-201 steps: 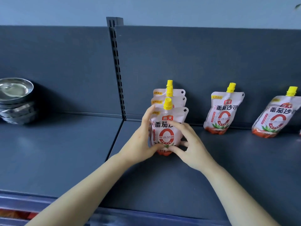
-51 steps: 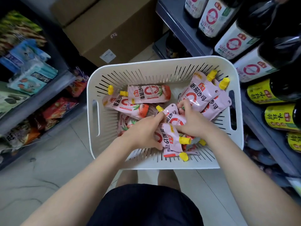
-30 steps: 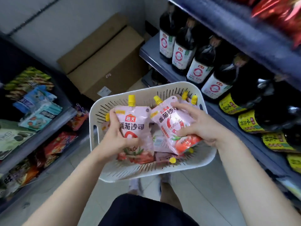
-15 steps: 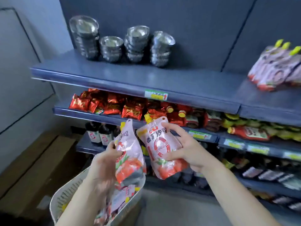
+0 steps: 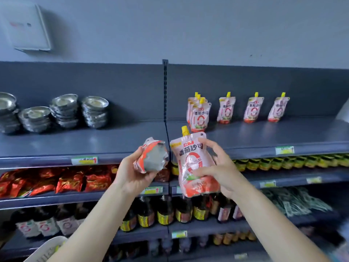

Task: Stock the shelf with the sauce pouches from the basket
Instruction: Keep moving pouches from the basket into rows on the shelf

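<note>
My right hand [image 5: 220,168] grips a pink-and-white sauce pouch [image 5: 194,163] with a yellow cap, held upright in front of the top shelf's edge [image 5: 245,150]. My left hand [image 5: 132,174] holds a second pouch [image 5: 153,156] tipped away from me, so its grey base faces the camera. On the top shelf stands a tight group of three pouches [image 5: 198,114], and to its right three single pouches [image 5: 225,110] lean against the back panel. A corner of the white basket [image 5: 43,250] shows at the bottom left.
Stacks of steel bowls [image 5: 64,112] fill the left half of the top shelf. Red snack packets [image 5: 69,181] and jars sit on the shelf below, dark sauce bottles [image 5: 164,212] lower still. A slotted upright [image 5: 165,91] divides the shelf bays.
Both hands have lifted the two pouches from above the basket up to the top shelf's height. My view has swung up and right, and the left pouch has tipped base-first towards me.
</note>
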